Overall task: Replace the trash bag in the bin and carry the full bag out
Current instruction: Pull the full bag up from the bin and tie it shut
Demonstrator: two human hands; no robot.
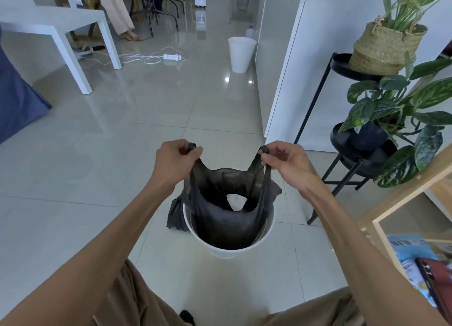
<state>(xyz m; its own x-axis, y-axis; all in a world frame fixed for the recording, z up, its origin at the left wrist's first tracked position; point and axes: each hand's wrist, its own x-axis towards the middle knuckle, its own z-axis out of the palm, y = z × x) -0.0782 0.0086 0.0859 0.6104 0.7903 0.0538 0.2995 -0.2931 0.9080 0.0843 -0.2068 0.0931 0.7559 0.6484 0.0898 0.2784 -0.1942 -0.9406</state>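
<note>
Finding: the black trash bag (227, 213) hangs directly below and between the two hands, its body still inside the white bin (228, 246) on the floor.

The left hand (175, 158) is closed in a pinch on the bag's left handle loop. The right hand (285, 160) is closed in a pinch on the right handle loop. The hands are held apart at roughly equal height, so the mouth of the bag is stretched open between them, its long axis running left to right. Neither hand is clearly nearer the bin; both sit just above its far rim.

Judgement: the lift must go straight up, since the bag walls lie close against the bin's inner wall.

Count: two hands; two handle loops, one in each; one bag in the bin; one further piece of black plastic (175, 215) on the floor, touching the bin's left side; a second white bin (241, 54) well apart, by the wall (293, 56).
</note>
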